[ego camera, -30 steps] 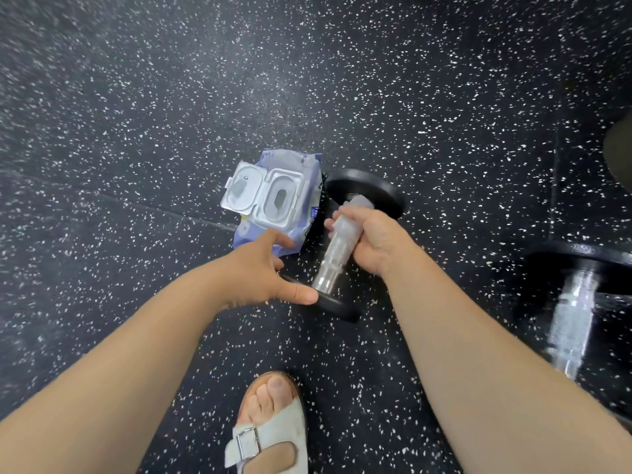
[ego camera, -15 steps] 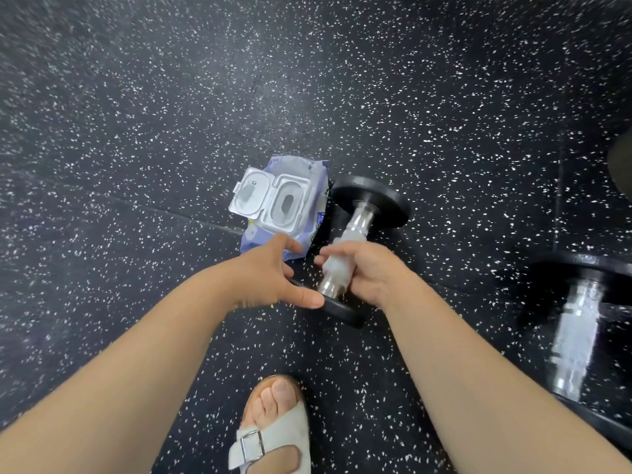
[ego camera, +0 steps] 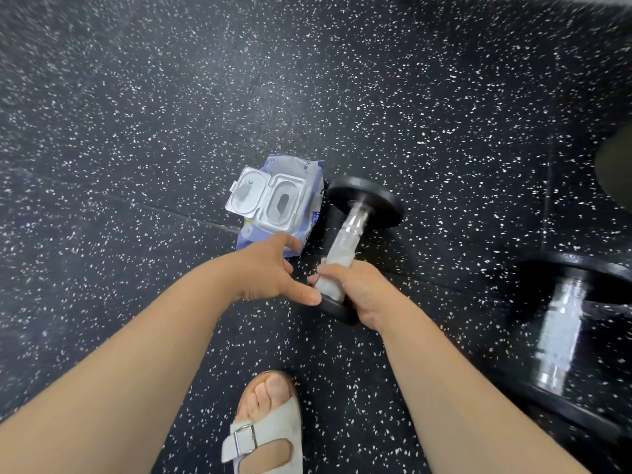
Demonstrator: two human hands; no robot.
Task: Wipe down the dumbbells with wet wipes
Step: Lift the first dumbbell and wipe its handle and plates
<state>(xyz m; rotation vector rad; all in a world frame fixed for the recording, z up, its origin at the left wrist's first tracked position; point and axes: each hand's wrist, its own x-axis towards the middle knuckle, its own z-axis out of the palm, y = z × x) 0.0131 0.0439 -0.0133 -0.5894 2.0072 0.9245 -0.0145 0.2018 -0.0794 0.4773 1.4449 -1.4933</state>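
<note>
The right hand (ego camera: 359, 289) is clenching a soft wet wipe (ego camera: 330, 285) around the heavy, rigid dumbbell (ego camera: 352, 248)'s knurled handle while the open left hand (ego camera: 270, 268) is steadying its near plate.

Under me lies a black rubber floor (ego camera: 136, 131) flecked all over with small white specks. A thin seam (ego camera: 164, 210) crosses it at a slant, left of my sandal and farther from me. My foot (ego camera: 270, 398) stands on that floor in a pale strapped sandal (ego camera: 270, 436) with a metal buckle (ego camera: 244, 439) on the nearer strap; my toes show bare past the farther strap, resting on a tan footbed. Far right of the sandal, at the frame's edge, a dark rounded shape (ego camera: 615, 172) shows, too blurred to name.
</note>
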